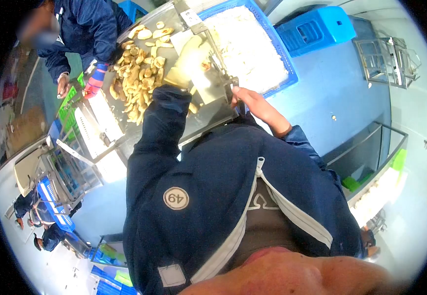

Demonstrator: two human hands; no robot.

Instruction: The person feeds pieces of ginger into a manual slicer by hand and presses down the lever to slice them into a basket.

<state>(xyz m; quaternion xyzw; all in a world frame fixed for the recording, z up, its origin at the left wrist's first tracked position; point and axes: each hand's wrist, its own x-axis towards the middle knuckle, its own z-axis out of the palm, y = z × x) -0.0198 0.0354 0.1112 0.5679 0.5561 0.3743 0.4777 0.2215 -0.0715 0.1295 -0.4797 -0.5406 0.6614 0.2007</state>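
My right hand (253, 104) is closed at the near end of a long metal bar (218, 56) along the work table's right side. What its fingers hold is hidden. My left sleeve (164, 115) reaches over the metal table (134, 130), and the hand at its end does not show. Just beyond that sleeve is a pale yellowish sheet or board (186, 61), partly washed out by glare. A heap of yellowish curved pieces, like peeled bananas (137, 73), lies left of it. Beyond the bar, a blue basket (292, 69) holds white thin pieces (248, 46).
Across the table at left, a person in a dark blue jacket (93, 29) works with both hands near a green crate (68, 113). A blue plastic stool (316, 32) stands beyond the basket. Metal racks (388, 61) stand on the right, and a metal-framed table (370, 147) stands below them.
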